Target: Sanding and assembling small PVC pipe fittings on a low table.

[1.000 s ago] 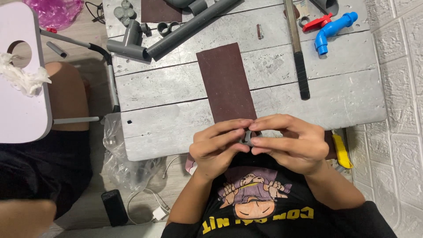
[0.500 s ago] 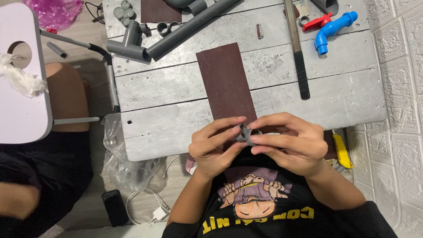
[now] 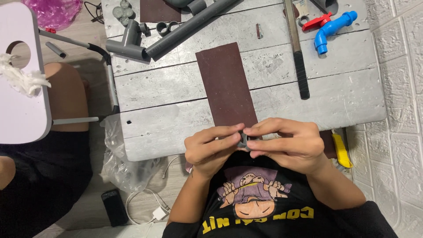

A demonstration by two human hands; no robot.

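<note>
Grey pipe fitting (image 3: 242, 140) pinched between both hands at near table edge, just past the dark sandpaper strip's (image 3: 226, 84) near end. Left hand (image 3: 208, 147) fingertips closed on its left side; right hand (image 3: 288, 143) gripping its right. Long grey pipe (image 3: 194, 27) far left, blue tap (image 3: 331, 27) far right on grey plank table (image 3: 343, 94).

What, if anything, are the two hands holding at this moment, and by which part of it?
A small grey ring-shaped pipe fitting, pinched between the fingertips of the left hand and right hand, one on each side of it.
</note>
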